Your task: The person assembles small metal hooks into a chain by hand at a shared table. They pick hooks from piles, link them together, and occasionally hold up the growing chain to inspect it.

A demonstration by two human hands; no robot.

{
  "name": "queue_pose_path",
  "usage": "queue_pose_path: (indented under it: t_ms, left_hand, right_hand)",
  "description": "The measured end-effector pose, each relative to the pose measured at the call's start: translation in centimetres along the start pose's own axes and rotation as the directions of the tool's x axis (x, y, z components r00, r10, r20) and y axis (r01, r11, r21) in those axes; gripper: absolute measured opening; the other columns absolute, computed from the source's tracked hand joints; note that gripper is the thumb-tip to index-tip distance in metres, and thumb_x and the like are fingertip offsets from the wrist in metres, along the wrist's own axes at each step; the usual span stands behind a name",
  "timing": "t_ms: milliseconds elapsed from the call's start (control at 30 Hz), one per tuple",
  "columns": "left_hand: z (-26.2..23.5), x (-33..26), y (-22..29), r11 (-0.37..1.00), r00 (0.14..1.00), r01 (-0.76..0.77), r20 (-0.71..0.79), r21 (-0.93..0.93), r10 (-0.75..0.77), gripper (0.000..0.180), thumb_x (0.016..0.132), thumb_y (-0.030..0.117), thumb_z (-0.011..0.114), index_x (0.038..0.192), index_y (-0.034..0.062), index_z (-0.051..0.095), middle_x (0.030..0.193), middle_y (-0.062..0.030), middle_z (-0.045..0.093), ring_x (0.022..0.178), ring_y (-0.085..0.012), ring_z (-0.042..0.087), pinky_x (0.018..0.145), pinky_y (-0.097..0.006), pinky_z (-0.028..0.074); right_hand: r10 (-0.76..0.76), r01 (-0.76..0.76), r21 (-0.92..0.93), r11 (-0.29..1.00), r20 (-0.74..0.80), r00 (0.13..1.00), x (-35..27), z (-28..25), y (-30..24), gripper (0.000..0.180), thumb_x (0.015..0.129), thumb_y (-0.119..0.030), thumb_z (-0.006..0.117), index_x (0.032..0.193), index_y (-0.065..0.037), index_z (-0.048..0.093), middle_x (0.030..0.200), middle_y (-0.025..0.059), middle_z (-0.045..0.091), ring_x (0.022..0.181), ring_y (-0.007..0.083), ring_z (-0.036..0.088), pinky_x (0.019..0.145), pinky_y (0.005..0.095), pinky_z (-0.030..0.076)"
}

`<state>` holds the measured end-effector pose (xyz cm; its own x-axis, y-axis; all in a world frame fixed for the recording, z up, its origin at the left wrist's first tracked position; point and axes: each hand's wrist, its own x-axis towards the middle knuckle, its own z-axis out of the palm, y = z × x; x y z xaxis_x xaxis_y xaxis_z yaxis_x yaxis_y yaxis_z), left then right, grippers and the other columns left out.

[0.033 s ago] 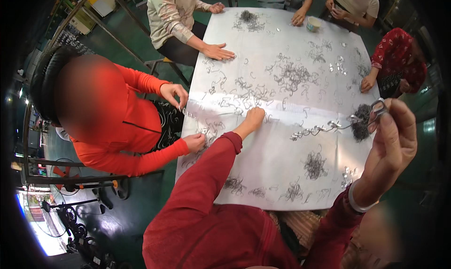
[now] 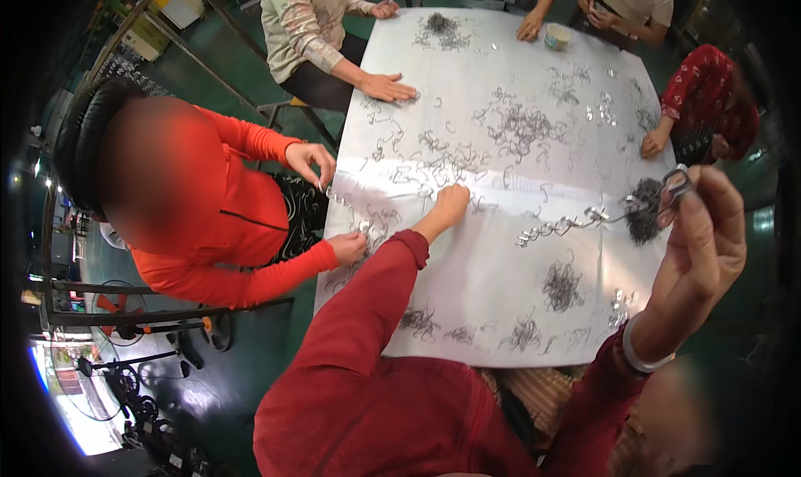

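On the white-covered table, my left hand (image 2: 453, 203) rests with its fingers curled closed, next to scattered thin dark wire hooks (image 2: 450, 162). What those fingers hold, if anything, is hidden. My right hand (image 2: 707, 231) is raised at the right side, thumb and fingers pinching a shiny metal clip (image 2: 677, 179). From near the clip a chain of small linked metal pieces (image 2: 570, 223) stretches left over the table. Behind it lies a dense dark clump of wire hooks (image 2: 644, 218).
More hook heaps (image 2: 519, 129) and shiny metal pieces (image 2: 619, 306) are spread over the table (image 2: 492, 310). A person in an orange jacket (image 2: 238, 218) works close at left. Several others sit around the far edge, near a small tub (image 2: 556, 37).
My right hand, with the clip, appears slightly farther right, and the table slightly higher in view. My left hand keeps about the same place among the hooks.
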<state>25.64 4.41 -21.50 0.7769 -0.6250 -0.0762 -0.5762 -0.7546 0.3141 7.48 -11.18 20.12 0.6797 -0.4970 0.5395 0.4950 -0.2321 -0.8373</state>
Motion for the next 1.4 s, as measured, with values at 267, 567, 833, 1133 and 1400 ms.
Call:
queue_pose_path:
  t_ms: [267,567,833,1133,1400]
  left_hand:
    - [-8.2,-2.7,-0.8,0.976,0.983,-0.025,-0.184,-0.218,-0.016,0.014,0.074,0.021,0.069,0.084,0.0119,0.073,0.075,-0.0142,0.067,0.078,-0.0309,0.064,0.068,-0.042,0.053]
    - [-13.7,-4.3,1.8,0.799,0.986,0.163,0.116,-0.579,-0.117,0.018,0.082,0.011,0.065,0.082,-0.0063,0.068,0.067,-0.0098,0.064,0.058,-0.0141,0.062,0.048,-0.027,0.054]
    - [-34.5,-14.3,13.0,0.267,0.917,-0.395,-0.396,-0.879,0.052,0.015,0.088,0.006,0.063,0.097,-0.0059,0.064,0.085,-0.0095,0.067,0.074,-0.0121,0.064,0.064,-0.024,0.054]
    - [-37.9,-19.2,17.1,0.602,0.56,-0.732,-0.785,-0.32,0.264,0.013,0.077,0.003,0.072,0.088,-0.0003,0.066,0.096,-0.0073,0.064,0.088,-0.0147,0.062,0.073,-0.026,0.049]
    - [-37.1,-18.8,16.6,0.665,0.448,-0.71,-0.877,-0.231,0.173,0.015,0.074,0.003,0.074,0.086,-0.0005,0.066,0.094,-0.0075,0.064,0.085,-0.0164,0.062,0.071,-0.027,0.049]
  right_hand:
    - [-0.224,0.192,0.154,0.969,0.221,0.949,-1.3,-0.3,-2.0,0.03,0.088,0.003,0.055,0.117,0.007,0.057,0.102,0.0135,0.065,0.081,0.0155,0.06,0.07,0.0251,0.046]
    - [-0.082,0.041,0.188,0.981,0.217,0.973,-4.0,0.3,-5.1,0.02,0.081,0.01,0.062,0.101,0.007,0.064,0.092,0.0118,0.065,0.071,0.0136,0.06,0.063,0.0233,0.048]
    - [0.085,-0.13,0.149,0.98,0.274,0.958,-5.4,1.5,-4.2,0.012,0.08,0.01,0.062,0.092,0.006,0.065,0.09,0.0112,0.063,0.071,0.0137,0.058,0.064,0.0232,0.047]
    - [0.081,-0.14,0.21,0.968,0.266,0.961,-6.1,3.3,-3.7,0.012,0.081,0.006,0.064,0.093,0.005,0.066,0.084,0.0085,0.066,0.071,0.0114,0.062,0.065,0.0205,0.05]
    - [-0.032,-0.047,0.267,0.963,0.286,0.958,-5.6,4.9,-2.7,0.013,0.082,0.009,0.062,0.093,0.006,0.065,0.089,0.0083,0.064,0.074,0.0118,0.061,0.067,0.0217,0.05]
